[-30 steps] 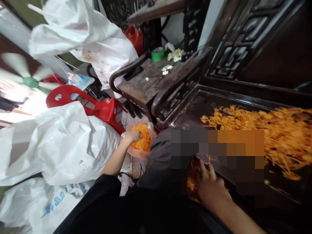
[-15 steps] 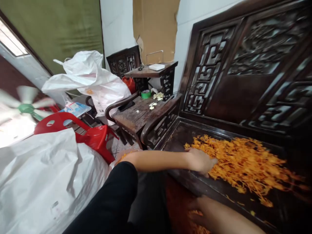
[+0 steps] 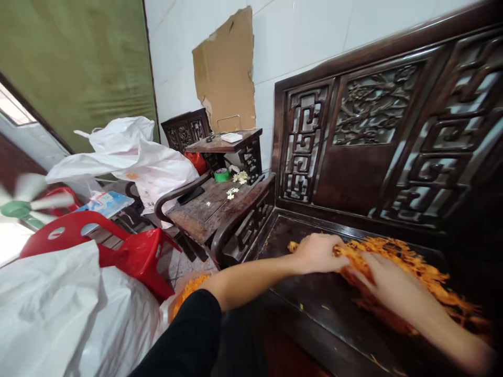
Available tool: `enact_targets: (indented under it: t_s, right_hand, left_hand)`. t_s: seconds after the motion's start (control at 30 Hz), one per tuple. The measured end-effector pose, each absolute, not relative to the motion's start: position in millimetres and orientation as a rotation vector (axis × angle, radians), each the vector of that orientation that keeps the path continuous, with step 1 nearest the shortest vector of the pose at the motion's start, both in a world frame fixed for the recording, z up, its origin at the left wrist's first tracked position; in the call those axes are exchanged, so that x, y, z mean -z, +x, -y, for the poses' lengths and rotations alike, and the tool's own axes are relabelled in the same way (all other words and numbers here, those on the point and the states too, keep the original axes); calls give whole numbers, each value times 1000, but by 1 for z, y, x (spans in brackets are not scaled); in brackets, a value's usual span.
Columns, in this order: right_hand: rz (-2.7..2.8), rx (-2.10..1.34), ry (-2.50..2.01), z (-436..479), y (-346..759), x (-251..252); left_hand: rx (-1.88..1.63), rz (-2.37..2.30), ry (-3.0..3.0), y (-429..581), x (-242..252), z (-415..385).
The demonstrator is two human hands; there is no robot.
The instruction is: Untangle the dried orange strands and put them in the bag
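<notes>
A loose heap of tangled orange strands (image 3: 416, 267), looking like cordyceps, lies on the seat of a dark carved wooden bench (image 3: 293, 230). My left hand (image 3: 319, 253) is at the heap's left end, its fingers curled over some strands. Close beside it my right hand (image 3: 381, 275), smeared by motion, has orange strands between its thumb and fingers. A bunch hangs under that hand in a blur. More orange strands (image 3: 192, 288) fill a clear plastic bag near my left elbow, mostly hidden by my arm.
White sacks (image 3: 74, 298) bulge at the lower left, near a red plastic chair (image 3: 135, 248). A wooden armchair (image 3: 204, 209) beyond the bench holds green tape (image 3: 222, 175) and pale flower-like pieces (image 3: 239, 178). A fan (image 3: 18, 209) spins at far left.
My right hand has come up from below the bench's front edge onto the heap, beside my left hand. My left hand's fingers have closed on strands. The view has shifted.
</notes>
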State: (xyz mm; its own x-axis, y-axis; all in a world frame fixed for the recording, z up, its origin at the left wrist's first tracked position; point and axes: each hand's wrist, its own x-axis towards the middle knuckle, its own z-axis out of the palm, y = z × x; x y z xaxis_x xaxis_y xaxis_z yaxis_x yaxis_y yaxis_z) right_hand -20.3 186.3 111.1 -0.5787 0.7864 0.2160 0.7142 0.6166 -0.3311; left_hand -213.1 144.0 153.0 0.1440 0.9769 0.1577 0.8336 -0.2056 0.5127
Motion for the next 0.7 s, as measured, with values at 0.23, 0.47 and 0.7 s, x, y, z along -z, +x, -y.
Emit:
enact_targets:
  t_s: [0.23,0.47,0.7]
  right_hand:
    - [2067,-84,-1184,-203,-25,-195]
    - [1280,-1385,-1077,-195,-59,-260]
    - [1096,-1165,-1122,-195,-65,-306]
  left_hand:
    - [-1040,-1897,1953,-220,-179,-136]
    - [-1012,-1792,2069,-195,-167,-140]
    - [-711,-2035,1893,-208,-163,-166]
